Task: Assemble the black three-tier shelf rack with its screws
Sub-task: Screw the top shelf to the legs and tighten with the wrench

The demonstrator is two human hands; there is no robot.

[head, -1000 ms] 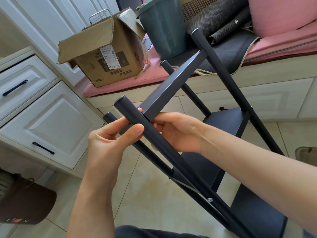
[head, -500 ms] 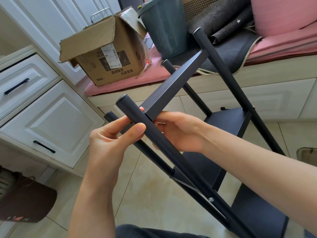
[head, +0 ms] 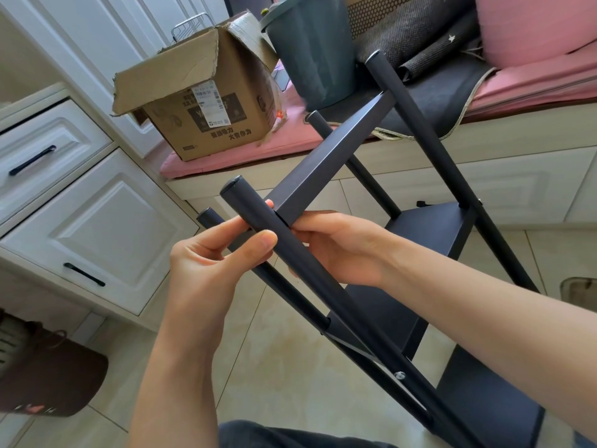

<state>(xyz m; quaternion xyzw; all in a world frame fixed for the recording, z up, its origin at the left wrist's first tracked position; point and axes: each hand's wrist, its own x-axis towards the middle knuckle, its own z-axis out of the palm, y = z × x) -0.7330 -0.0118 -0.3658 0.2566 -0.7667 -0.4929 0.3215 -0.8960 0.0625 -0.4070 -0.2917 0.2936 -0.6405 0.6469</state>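
Observation:
The black shelf rack [head: 429, 240] lies tilted over the tiled floor, its round posts pointing up and left. A flat black shelf panel [head: 326, 160] meets the near post [head: 255, 211] close to the post's capped end. My left hand [head: 213, 263] pinches that post at the joint between thumb and forefinger. My right hand [head: 336, 247] grips the panel's end from underneath, its fingers curled behind the post. A silver screw head [head: 400, 375] sits lower on the same post. Two more shelves are fixed further down the rack.
An open cardboard box [head: 206, 101] and a dark green bucket [head: 313, 50] stand on the pink bench cushion [head: 258, 147] behind. White drawers with black handles [head: 84, 274] are to the left. A brown bag [head: 48, 379] lies on the floor at lower left.
Both hands and the rack have barely shifted. The hold on the post and panel is the same.

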